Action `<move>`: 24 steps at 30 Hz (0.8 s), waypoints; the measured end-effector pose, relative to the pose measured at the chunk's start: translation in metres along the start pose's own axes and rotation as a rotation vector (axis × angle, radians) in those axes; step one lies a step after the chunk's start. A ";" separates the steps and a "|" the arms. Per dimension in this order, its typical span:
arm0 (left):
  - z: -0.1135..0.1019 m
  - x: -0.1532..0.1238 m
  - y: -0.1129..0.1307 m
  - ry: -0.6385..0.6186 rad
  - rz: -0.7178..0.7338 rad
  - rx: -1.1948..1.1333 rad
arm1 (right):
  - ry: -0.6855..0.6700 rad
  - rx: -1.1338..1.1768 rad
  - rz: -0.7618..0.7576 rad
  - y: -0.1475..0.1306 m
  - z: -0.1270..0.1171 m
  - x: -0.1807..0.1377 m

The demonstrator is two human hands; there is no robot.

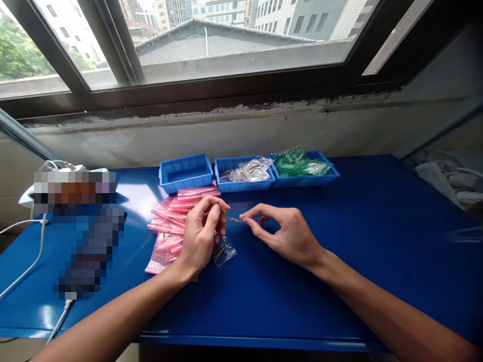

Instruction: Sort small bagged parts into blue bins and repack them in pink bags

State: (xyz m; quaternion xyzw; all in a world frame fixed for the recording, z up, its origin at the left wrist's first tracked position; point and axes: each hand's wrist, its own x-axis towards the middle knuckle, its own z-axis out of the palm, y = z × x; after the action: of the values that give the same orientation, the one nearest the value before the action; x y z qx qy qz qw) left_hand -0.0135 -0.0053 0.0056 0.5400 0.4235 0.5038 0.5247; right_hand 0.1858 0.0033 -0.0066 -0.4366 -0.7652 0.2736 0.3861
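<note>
My right hand [289, 231] pinches a small, thin, metallic-looking piece [234, 219] between thumb and fingertips, its end pointing left. Across from it my left hand [202, 231] is curled, thumb pressed toward the index finger; whatever it holds is hidden. Below the left fingers a small clear plastic bag [225, 251] shows, with dark and gold-coloured bits inside; whether the hand touches it I cannot tell. Pink plastic bags [166, 226] lie in an overlapping pile beside and partly behind the left hand.
At the back of the blue table [339, 311] stand three bins: an empty blue bin [184, 187], one with clear bags [249, 171], another with green bags [300, 163]. A blurred-out dark device [92, 251] with a white cable [60, 322] lies left, near blurred objects [75, 188].
</note>
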 end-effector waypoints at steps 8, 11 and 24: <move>0.000 0.002 -0.003 -0.057 0.008 0.169 | 0.120 0.611 0.241 -0.008 0.000 0.005; 0.001 0.003 -0.001 -0.105 -0.023 0.197 | 0.111 0.646 0.232 -0.010 -0.001 0.004; 0.001 0.003 0.001 -0.076 0.015 0.169 | -0.052 0.628 0.309 0.000 -0.005 0.005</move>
State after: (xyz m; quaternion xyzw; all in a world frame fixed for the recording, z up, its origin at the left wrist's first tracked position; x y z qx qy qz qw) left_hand -0.0122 -0.0029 0.0074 0.6043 0.4404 0.4492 0.4890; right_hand 0.1881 0.0083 -0.0016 -0.4002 -0.5780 0.5618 0.4360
